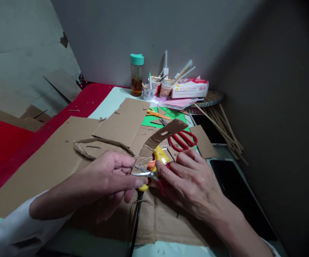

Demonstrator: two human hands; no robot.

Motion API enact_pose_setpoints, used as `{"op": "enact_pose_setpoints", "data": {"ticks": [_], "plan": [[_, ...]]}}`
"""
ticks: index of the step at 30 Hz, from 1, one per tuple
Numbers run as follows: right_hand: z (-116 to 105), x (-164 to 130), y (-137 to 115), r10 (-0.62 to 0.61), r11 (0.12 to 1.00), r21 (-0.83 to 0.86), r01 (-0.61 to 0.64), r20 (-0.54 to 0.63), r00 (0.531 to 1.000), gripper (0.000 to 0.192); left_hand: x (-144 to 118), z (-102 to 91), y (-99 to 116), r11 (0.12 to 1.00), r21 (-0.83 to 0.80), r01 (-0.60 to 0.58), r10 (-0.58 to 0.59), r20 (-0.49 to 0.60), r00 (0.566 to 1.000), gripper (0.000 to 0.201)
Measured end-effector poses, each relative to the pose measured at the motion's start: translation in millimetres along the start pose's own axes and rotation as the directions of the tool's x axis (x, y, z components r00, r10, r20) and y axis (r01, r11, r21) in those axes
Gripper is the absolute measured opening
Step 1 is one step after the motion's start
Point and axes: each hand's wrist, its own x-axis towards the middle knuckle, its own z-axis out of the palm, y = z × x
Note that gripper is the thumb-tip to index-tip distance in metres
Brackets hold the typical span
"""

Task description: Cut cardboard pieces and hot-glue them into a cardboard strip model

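My right hand (190,182) grips small scissors (146,174) with red handles, the steel blades pointing left. My left hand (111,175) has its thumb and forefinger pinched together right at the blade tips; whether anything lies between them is hidden. Under both hands a yellow glue gun (160,155) lies on a creased sheet of cardboard (167,221). Its black cord (137,221) runs toward me. White sleeves cover both of my forearms.
Large red-handled scissors (182,140) and orange scissors (156,114) lie on green paper (174,114). Further back are a teal-capped bottle (137,75), cups of sticks (154,89) and a tissue box (189,88). Bamboo skewers (223,130) and a black tablet (237,192) lie at the right, cardboard pieces (50,157) at the left.
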Motion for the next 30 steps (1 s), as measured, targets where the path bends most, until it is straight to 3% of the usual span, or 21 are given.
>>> {"op": "enact_pose_setpoints", "data": {"ticks": [5,11,16,20,23,25,26,28,29,30], "plan": [[-1,0,-4,0.01,0.998,0.062,-0.011,0.018,1.0,0.017,-3,-0.5,1,0.998,0.062,0.011,-0.011,-0.011,1.0,0.039],[0,-1,-7,-0.012,1.0,0.012,0.012,0.008,1.0,0.02,-7,-0.2,5,1.0,0.008,-0.026,0.026,0.042,0.999,0.037],[7,-3,-11,0.041,0.995,0.092,-0.042,0.008,0.999,0.022,-5,0.6,4,0.999,0.011,-0.046,0.046,-0.002,0.999,0.038],[7,-4,-9,0.169,0.958,0.235,-0.162,-0.009,0.986,0.019,2,-0.2,-4,0.982,-0.118,-0.146,0.143,-0.028,0.989,0.033],[0,-4,-4,0.356,0.889,0.323,-0.323,-0.048,0.933,0.014,7,0.3,-10,0.964,-0.219,-0.151,0.151,-0.014,0.988,0.033],[-7,-3,-1,0.553,0.746,0.477,-0.464,-0.056,0.831,0.014,8,1.8,-13,0.969,-0.2,-0.147,0.143,-0.033,0.989,0.035],[-11,-2,-1,0.657,0.608,0.604,-0.515,-0.019,0.754,0.017,8,2.8,-14,0.974,-0.172,-0.147,0.14,-0.054,0.989,0.035],[-16,2,-1,0.791,0.254,0.823,-0.509,0.126,0.598,0.025,7,4.7,-17,0.986,-0.103,-0.133,0.126,-0.066,0.99,0.035],[-18,4,-1,0.811,0.116,0.877,-0.466,0.187,0.554,0.027,6,5.5,-18,0.991,-0.064,-0.118,0.115,-0.048,0.992,0.034],[-19,6,-2,0.816,0.043,0.901,-0.433,0.219,0.536,0.028,5,6.0,-19,0.995,-0.025,-0.097,0.096,-0.017,0.995,0.034]]}}
